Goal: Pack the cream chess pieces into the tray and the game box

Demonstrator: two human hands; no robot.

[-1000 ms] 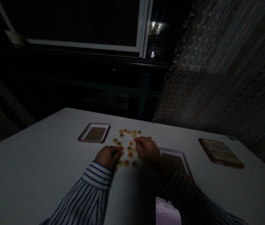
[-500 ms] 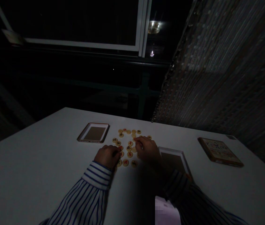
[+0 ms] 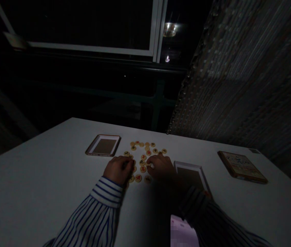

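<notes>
Round wooden Chinese chess pieces with red or black characters lie in a loose group on the white table (image 3: 58, 192). Over the group's left side is my left hand (image 3: 118, 169), its thumb and fingers curled together; whatever they pinch is hidden. My right hand (image 3: 162, 168) reaches in from the other side, thumb and forefinger closed at a pale chess piece (image 3: 149, 165). Between the hands lie a red-marked piece (image 3: 143, 169) and a black-marked piece (image 3: 142, 163). Nearer to me is another red-marked piece (image 3: 138, 178).
An open shallow box half (image 3: 90, 151) lies at the left, and a similar tray (image 3: 202, 175) sits partly under my right forearm. A patterned box lid (image 3: 243, 164) rests farther right. Beyond the table are a bead curtain (image 3: 219, 75) and a dark window. The room is dim.
My right hand has come down slightly toward me, from near a red-marked piece to the pale piece, uncovering pieces behind it. My left hand has shifted slightly over the pieces.
</notes>
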